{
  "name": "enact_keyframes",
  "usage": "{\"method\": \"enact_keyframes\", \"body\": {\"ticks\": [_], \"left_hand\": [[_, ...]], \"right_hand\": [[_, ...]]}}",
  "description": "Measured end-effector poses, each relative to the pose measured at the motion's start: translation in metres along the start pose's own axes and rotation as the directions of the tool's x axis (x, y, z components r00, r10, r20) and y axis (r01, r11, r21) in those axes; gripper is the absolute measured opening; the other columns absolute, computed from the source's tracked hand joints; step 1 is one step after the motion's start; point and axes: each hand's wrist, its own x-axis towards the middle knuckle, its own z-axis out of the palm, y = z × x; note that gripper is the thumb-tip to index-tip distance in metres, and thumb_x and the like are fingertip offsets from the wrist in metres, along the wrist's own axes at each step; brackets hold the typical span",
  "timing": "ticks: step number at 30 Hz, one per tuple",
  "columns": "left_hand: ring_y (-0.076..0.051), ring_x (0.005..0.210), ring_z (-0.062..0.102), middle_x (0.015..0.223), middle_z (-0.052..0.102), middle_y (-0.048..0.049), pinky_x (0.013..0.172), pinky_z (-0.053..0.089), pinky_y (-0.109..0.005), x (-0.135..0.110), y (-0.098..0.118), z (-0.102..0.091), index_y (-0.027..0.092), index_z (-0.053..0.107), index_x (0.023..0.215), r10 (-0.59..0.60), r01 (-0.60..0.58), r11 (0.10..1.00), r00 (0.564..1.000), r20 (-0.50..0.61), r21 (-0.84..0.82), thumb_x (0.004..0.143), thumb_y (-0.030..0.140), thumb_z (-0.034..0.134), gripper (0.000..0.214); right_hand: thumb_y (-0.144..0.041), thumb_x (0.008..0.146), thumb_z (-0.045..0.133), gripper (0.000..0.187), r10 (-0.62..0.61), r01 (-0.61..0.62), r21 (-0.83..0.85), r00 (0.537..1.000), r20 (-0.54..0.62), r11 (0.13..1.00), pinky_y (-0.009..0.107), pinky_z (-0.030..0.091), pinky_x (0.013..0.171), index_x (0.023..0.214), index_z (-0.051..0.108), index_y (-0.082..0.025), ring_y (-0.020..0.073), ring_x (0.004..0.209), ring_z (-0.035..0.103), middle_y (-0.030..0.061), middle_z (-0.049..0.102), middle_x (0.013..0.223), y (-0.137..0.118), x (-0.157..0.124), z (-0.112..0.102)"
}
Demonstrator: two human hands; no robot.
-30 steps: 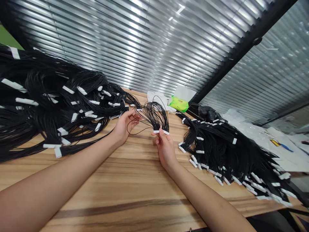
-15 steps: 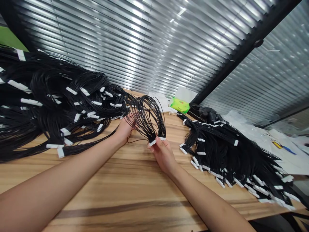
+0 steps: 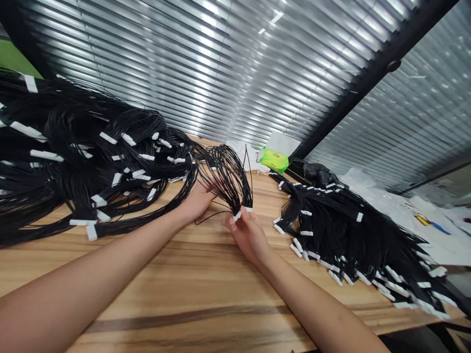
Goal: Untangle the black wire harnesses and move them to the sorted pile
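Observation:
A looped bundle of thin black cables point(image 3: 230, 169) with white end connectors rises off the table in front of me. My right hand point(image 3: 250, 235) pinches it by the white connectors point(image 3: 237, 215) between thumb and fingers, two of which show side by side. Behind the loop, my left hand point(image 3: 199, 200) is closed around the strands, its fingertips partly hidden by them. One or two loose strands stick out from the bundle, toward the left hand and upward.
A large heap of black cables with white connectors point(image 3: 88, 132) lies on the left. Another pile point(image 3: 342, 230) spreads on the right of the wooden table point(image 3: 191, 294). A green packet point(image 3: 273, 159) and white paper stand at the back, before metal blinds point(image 3: 176, 63).
My left hand has moved slightly right, toward the connectors. The loop is drawn narrower, and a strand now stands up at its right. The right hand has barely shifted.

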Motion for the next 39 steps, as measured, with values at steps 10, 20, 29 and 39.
{"method": "enact_keyframes", "body": {"ticks": [10,20,29,39], "left_hand": [[-0.016,0.093,0.058,0.109,0.061,-0.0086,0.089,0.046,-0.031,-0.012,-0.006,0.001,0.018,0.052,0.116,0.153,-0.251,0.94,0.915,0.373,0.23,0.079,0.019,0.059,0.038],[-0.017,0.079,0.061,0.084,0.067,-0.0048,0.08,0.048,-0.03,-0.006,-0.001,-0.001,0.017,0.068,0.086,0.094,-0.083,0.991,0.99,-0.105,0.109,0.075,0.035,0.068,0.022],[-0.021,0.081,0.064,0.08,0.071,-0.0082,0.076,0.052,-0.033,-0.003,0.006,0.005,0.015,0.072,0.077,0.042,-0.034,0.998,0.989,-0.143,0.058,0.068,0.037,0.076,0.024],[-0.02,0.082,0.063,0.085,0.068,-0.0063,0.075,0.051,-0.031,-0.004,-0.009,0.0,0.018,0.07,0.083,0.025,-0.027,0.999,0.996,0.091,0.017,0.074,0.038,0.069,0.022]], "right_hand": [[-0.038,0.071,0.074,0.025,-0.078,0.083,0.02,0.979,-0.188,0.996,0.024,0.034,0.056,0.064,0.06,-0.019,0.008,0.051,0.036,-0.0036,0.058,0.06,-0.002,0.013,-0.005],[-0.049,0.067,0.074,0.032,-0.053,0.008,-0.251,0.984,-0.173,0.968,0.027,0.038,0.061,0.064,0.063,-0.018,0.0101,0.051,0.039,-0.0026,0.057,0.054,0.001,0.007,-0.001],[-0.046,0.074,0.069,0.029,-0.096,0.053,-0.331,0.989,-0.114,0.942,0.027,0.037,0.061,0.068,0.065,-0.018,0.0099,0.05,0.041,-0.002,0.06,0.055,0.005,0.007,-0.005],[-0.047,0.073,0.069,0.028,-0.094,0.049,-0.331,0.988,-0.121,0.942,0.027,0.037,0.059,0.074,0.067,-0.019,0.0109,0.05,0.042,-0.0015,0.061,0.056,0.004,0.005,-0.004]]}}
